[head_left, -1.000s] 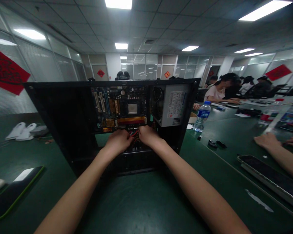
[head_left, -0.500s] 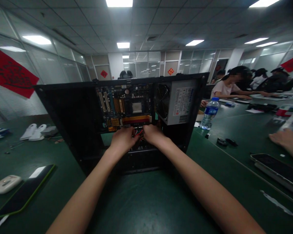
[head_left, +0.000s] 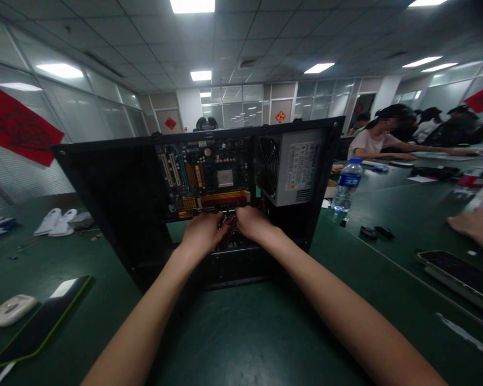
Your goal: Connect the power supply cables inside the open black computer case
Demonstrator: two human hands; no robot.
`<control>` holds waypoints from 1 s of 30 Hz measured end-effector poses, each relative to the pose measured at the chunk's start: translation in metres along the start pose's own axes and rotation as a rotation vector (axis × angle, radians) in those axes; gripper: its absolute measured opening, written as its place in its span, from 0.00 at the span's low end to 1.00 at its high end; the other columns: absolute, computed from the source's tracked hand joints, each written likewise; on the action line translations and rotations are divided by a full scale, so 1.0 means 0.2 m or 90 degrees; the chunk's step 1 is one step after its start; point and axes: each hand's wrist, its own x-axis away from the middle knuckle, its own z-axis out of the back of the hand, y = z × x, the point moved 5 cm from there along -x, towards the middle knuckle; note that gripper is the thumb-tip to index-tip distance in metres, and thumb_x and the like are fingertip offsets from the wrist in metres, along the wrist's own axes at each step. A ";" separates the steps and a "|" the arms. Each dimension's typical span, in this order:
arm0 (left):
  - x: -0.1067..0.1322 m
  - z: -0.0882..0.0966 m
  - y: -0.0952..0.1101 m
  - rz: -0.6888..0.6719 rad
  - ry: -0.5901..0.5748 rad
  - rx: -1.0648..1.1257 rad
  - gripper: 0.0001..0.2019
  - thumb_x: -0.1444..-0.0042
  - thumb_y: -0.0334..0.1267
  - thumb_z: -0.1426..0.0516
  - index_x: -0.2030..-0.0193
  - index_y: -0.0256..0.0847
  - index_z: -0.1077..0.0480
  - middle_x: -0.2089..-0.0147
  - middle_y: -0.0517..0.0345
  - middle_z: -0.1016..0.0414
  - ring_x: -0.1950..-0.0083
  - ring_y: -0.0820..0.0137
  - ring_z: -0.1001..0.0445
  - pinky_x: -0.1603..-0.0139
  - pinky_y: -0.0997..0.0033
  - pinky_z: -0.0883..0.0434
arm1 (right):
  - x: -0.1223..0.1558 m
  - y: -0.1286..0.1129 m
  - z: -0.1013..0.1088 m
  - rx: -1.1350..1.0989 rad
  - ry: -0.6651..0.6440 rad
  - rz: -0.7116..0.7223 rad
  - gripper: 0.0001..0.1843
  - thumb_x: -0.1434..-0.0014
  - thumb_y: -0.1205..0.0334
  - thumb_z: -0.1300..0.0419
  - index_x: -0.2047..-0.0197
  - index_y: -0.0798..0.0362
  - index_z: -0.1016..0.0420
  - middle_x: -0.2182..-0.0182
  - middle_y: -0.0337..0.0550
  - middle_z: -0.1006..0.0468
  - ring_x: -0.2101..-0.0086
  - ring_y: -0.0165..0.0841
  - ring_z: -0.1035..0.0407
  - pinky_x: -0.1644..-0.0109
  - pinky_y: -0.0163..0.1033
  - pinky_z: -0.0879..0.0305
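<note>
A black computer case stands on its edge in front of me, its open side facing me. Inside it are a motherboard and, at the upper right, a grey power supply with a fan. Both my hands reach into the case just below the motherboard. My left hand is closed on a bundle of coloured cables, red and black among them. Close beside it, my right hand is closed on the same bundle; its fingertips are partly hidden.
On the green table lie a phone and a pale rounded case at left. To the right stand a water bottle, small black parts and another phone. Another person's hand rests at far right.
My hands stay at the cables with hardly any shift. The view has turned very slightly; the case looks nearly the same.
</note>
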 end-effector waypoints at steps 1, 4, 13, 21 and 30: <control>0.00 0.00 0.00 -0.002 -0.004 -0.010 0.17 0.34 0.49 0.46 0.48 0.46 0.22 0.58 0.47 0.18 0.55 0.51 0.19 0.60 0.60 0.29 | 0.00 0.00 0.00 0.002 0.003 0.002 0.18 0.35 0.70 0.48 0.49 0.61 0.20 0.51 0.65 0.19 0.51 0.53 0.22 0.54 0.47 0.27; 0.01 0.01 0.00 0.002 -0.009 -0.022 0.17 0.34 0.49 0.47 0.49 0.46 0.23 0.59 0.47 0.18 0.55 0.51 0.19 0.61 0.61 0.29 | -0.01 0.01 -0.01 0.012 0.014 0.001 0.18 0.36 0.70 0.48 0.49 0.60 0.20 0.52 0.64 0.19 0.52 0.53 0.22 0.55 0.46 0.27; 0.00 0.00 0.00 -0.002 -0.012 -0.009 0.17 0.33 0.50 0.48 0.49 0.46 0.23 0.56 0.46 0.18 0.53 0.48 0.19 0.59 0.56 0.27 | -0.02 0.01 0.00 0.019 0.020 0.000 0.18 0.35 0.69 0.49 0.49 0.60 0.20 0.52 0.63 0.18 0.52 0.52 0.22 0.56 0.46 0.27; 0.01 0.00 0.01 -0.006 -0.016 -0.048 0.19 0.32 0.47 0.50 0.44 0.41 0.26 0.51 0.41 0.19 0.50 0.46 0.20 0.55 0.53 0.26 | -0.01 0.01 -0.01 0.010 0.010 0.005 0.19 0.35 0.69 0.49 0.48 0.59 0.20 0.51 0.63 0.19 0.51 0.49 0.22 0.54 0.43 0.28; 0.01 0.00 -0.01 0.030 0.033 0.057 0.14 0.34 0.47 0.46 0.49 0.45 0.25 0.51 0.49 0.19 0.48 0.52 0.21 0.53 0.58 0.27 | -0.02 0.01 0.00 0.009 0.034 -0.022 0.19 0.35 0.67 0.49 0.50 0.60 0.18 0.53 0.63 0.18 0.53 0.50 0.21 0.57 0.43 0.28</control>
